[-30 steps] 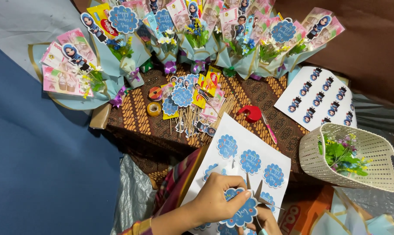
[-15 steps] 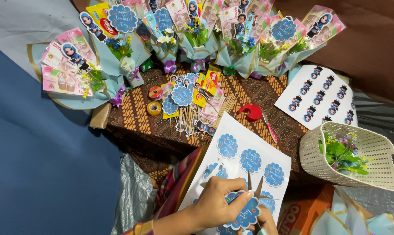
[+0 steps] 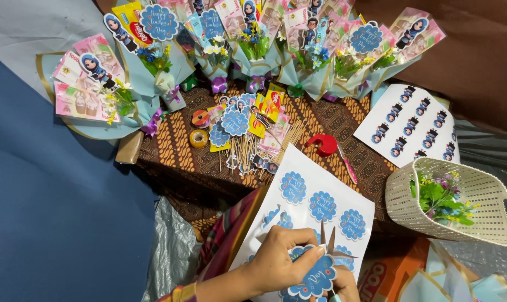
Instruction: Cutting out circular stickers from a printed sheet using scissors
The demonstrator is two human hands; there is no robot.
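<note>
At the bottom edge of the head view, the left hand (image 3: 276, 263) has its fingers (image 3: 298, 237) curled around a blue scalloped paper badge (image 3: 316, 277), pinching its upper rim between thumb and fingertips. The badge sits just in front of the person, over the lower part of a white printed sheet (image 3: 343, 193) that carries more blue scalloped badges in rows. Only part of the right hand (image 3: 345, 285) shows, tucked under and to the right of the badge; it is closed on a pair of scissors (image 3: 330, 241) whose grey blades stick up, slightly parted, right against the badge's top edge. The sheet lies partly over a patterned brown batik cloth (image 3: 175, 145) that covers the tabletop. Farther back on that cloth lie a heap of thin wooden skewers (image 3: 245, 151) mixed with cut-out figures and badges, two small tape rolls (image 3: 198, 138), and a red tape dispenser (image 3: 324, 144) with a pink-handled cutter (image 3: 347, 166) beside it. A second white sheet (image 3: 410, 126), printed with small cartoon figures, lies to the right. A cream plastic basket (image 3: 460, 184) holding artificial flowers stands near the right edge. Along the top runs a row of pale blue wrapped bouquets (image 3: 253, 50) with banknotes, figures and badges.
</note>
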